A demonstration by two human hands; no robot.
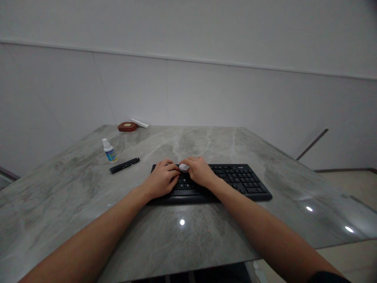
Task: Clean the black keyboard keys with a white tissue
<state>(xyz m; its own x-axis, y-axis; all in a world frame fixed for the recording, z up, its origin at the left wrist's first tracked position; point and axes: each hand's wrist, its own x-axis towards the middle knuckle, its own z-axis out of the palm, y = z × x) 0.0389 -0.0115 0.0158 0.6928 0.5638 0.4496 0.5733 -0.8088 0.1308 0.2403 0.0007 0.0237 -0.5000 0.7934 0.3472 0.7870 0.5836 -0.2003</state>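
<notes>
A black keyboard (235, 179) lies flat on the marbled table in front of me. My left hand (163, 179) rests over its left end, with the fingers apart and slightly bent on the keys. Between the fingertips of my right hand (201, 169) is a small white wad (184, 168), perhaps tissue or cloth, pressed close to the keys. Both hands nearly meet there. The keys under my palms are hidden.
On the left stand a small white bottle (110, 151) with a blue label and, beside it, a slim black object (124, 165). A brown case (127, 126) and a white strip (139, 123) lie at the back. The marbled table (188, 243) meets a white wall.
</notes>
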